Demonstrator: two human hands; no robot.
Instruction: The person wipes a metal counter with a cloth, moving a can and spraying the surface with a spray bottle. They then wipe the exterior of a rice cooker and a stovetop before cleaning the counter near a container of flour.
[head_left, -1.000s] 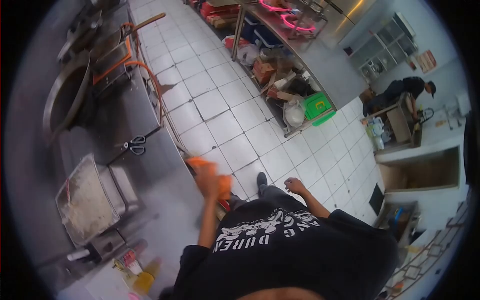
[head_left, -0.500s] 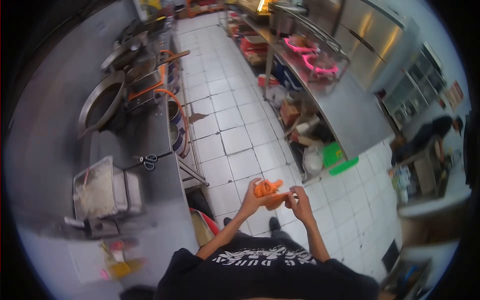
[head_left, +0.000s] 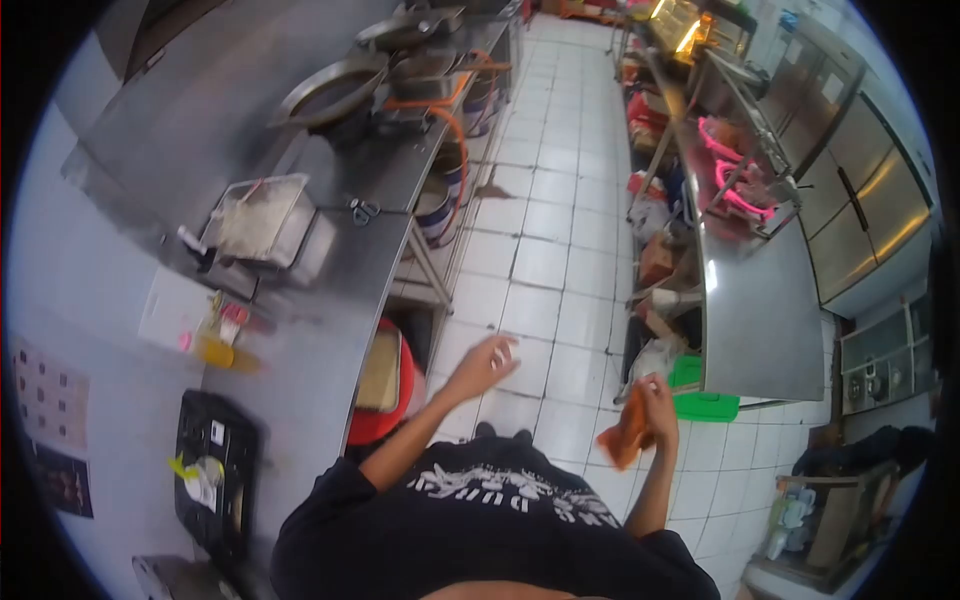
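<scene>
An orange, limp, cloth-like item [head_left: 627, 432] hangs from my right hand [head_left: 657, 398], whose fingers are closed on its upper end. My left hand [head_left: 486, 366] is held out over the tiled floor with nothing in it, its fingers apart and slightly curled. The two hands are well separated, and the orange item touches only the right one.
On the left steel counter [head_left: 330, 290] are scissors [head_left: 363, 211], a metal tray of pale material [head_left: 258, 220], a yellow bottle [head_left: 215, 350], a black portable stove [head_left: 215, 470] and a wok [head_left: 335, 92]. Pink baskets [head_left: 742, 190] stand on the right table [head_left: 765, 310], above a green bin [head_left: 705, 392].
My left hand has let go of the orange item and moved away to the left. My right hand has carried it right, where it now hangs down. The view has turned.
</scene>
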